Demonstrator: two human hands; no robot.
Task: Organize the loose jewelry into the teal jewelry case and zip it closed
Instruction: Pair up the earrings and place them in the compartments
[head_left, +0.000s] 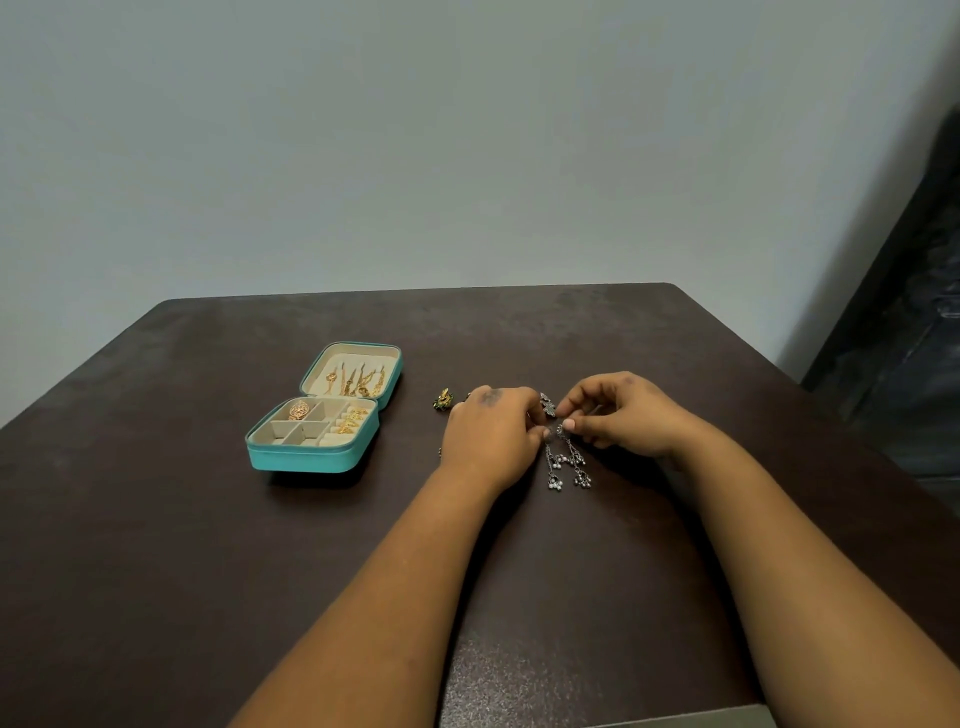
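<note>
Two hands, left (491, 434) and right (626, 415), pinch one silver dangling earring (563, 460) beside one open teal case (324, 408).

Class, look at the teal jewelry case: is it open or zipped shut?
Open. The teal jewelry case lies with its lid folded back, showing its compartments.

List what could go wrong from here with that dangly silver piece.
1. The silver earring's thin chains hang loose below both pinching hands, left and right, and could tangle or snag.
2. The green-gold piece beside the left hand could get knocked.
3. The teal case's free compartments look small for the chains.
</note>
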